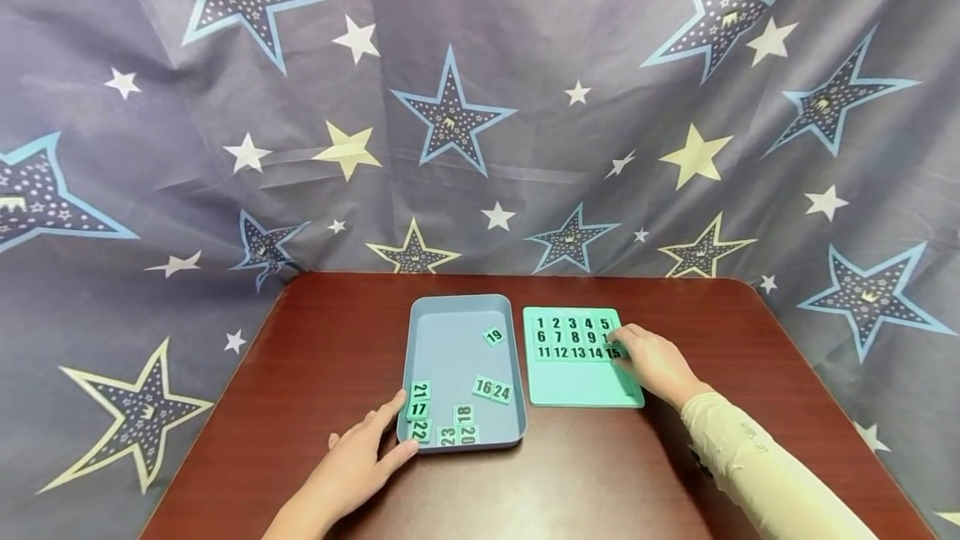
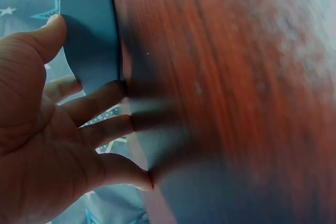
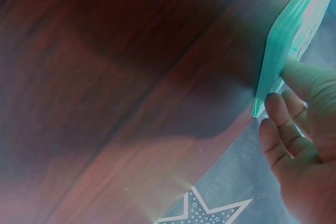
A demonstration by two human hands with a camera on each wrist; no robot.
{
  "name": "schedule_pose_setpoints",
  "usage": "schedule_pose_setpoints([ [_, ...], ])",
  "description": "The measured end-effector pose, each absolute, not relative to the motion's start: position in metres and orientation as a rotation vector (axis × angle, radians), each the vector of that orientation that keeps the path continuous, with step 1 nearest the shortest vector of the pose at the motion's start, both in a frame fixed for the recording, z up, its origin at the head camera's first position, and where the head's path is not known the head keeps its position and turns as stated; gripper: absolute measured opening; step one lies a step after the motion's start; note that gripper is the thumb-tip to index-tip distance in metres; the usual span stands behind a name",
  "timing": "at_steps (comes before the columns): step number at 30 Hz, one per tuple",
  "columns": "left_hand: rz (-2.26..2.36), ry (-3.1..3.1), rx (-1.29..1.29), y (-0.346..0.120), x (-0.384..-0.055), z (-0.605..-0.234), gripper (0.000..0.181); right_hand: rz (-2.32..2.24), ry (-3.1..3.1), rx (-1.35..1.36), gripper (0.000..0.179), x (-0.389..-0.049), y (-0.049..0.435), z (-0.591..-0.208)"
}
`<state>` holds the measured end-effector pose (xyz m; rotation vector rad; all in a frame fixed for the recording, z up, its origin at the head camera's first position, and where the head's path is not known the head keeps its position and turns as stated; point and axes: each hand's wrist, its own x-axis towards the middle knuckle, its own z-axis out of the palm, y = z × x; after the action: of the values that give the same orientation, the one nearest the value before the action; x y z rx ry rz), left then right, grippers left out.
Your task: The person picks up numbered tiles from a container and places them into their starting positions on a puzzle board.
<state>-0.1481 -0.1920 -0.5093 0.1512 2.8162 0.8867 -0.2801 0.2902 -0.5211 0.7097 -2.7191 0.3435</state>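
A blue-grey tray (image 1: 459, 373) lies left of the middle, with loose green number tiles in it. Tile 19 (image 1: 493, 336) is near its far right corner; tiles 16 and 24 (image 1: 492, 390) lie side by side. My left hand (image 1: 352, 461) rests at the tray's near left corner, fingers spread, touching its rim. To the right is a green number board (image 1: 585, 390), its upper rows holding tiles 1 to 15 in order. My right hand (image 1: 660, 365) is over the board's right side, fingertips on it by tile 15 (image 1: 613, 353); tile 10 is partly covered.
Both lie on a reddish-brown wooden table (image 1: 337, 340). More tiles, among them 21 (image 1: 421, 391), 17 (image 1: 418, 411) and 18 (image 1: 464, 415), sit in the tray's near part. A star-patterned cloth (image 1: 487, 198) hangs behind the table.
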Motion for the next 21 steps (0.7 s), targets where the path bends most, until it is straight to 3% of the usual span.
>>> schedule_pose_setpoints([
  [9,0.885,2.816,0.149,-0.194,-0.147,-0.508,0.077,0.493,-2.75,0.688,0.038,-0.282,0.265,-0.498],
  [16,0.883,2.818,0.142,-0.195,-0.146,-0.507,0.078,0.547,-2.763,0.836,0.034,-0.29,0.18,-0.467],
  [21,0.899,2.808,0.137,-0.192,-0.147,-0.507,0.078,0.338,-2.845,0.896,0.034,-0.306,0.118,-0.47],
])
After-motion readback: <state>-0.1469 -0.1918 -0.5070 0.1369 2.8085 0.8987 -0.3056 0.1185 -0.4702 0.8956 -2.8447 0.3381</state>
